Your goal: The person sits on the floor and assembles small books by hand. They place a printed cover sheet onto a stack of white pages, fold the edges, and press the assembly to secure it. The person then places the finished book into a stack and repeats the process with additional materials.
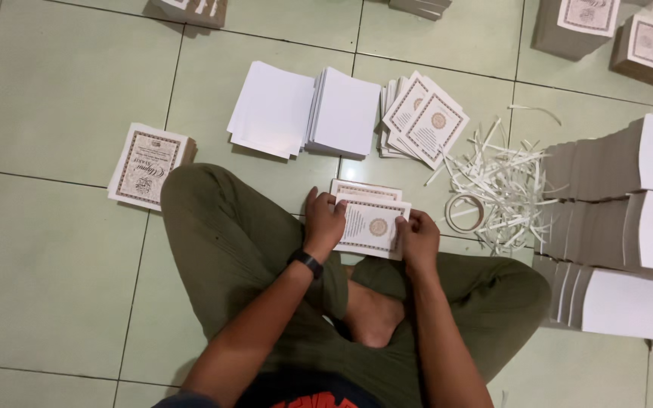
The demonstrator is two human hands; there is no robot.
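Note:
I sit cross-legged on a tiled floor. My left hand [323, 219] grips the left edge of a printed card with an ornate border and a round emblem [372, 225]. My right hand [417, 234] holds the card's right edge. The card lies on the floor in front of my legs, partly over a second similar card [364, 189] just behind it. A black watch band sits on my left wrist.
Two stacks of blank white sheets [304, 109] lie ahead, beside a fanned pile of printed cards [425, 121]. A tape roll [465, 212] and paper strips [504, 185] lie at right. Tall paper stacks [629, 219] stand at far right; a booklet pile [149, 165] at left.

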